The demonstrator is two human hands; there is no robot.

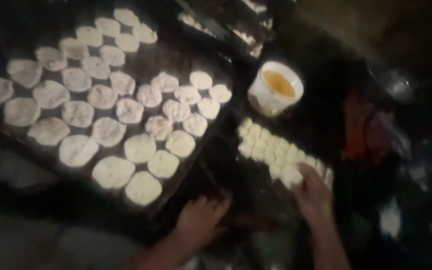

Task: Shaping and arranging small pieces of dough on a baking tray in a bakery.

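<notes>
Two hands are low in my view: the right hand (312,192) rests on the near end of a packed block of small dough balls (276,150), fingers curled over one ball though I cannot tell if it is gripped; the left hand (201,220) lies flat and empty by the tray (186,175) of flattened dough rounds (111,115). I judge it best to pull only the end ball, clear of the white bowl of yellow liquid (276,87).

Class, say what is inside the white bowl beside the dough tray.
The white bowl holds a yellow-orange liquid that fills most of its opening. The liquid covers the bottom, so nothing below its surface can be seen.
</notes>
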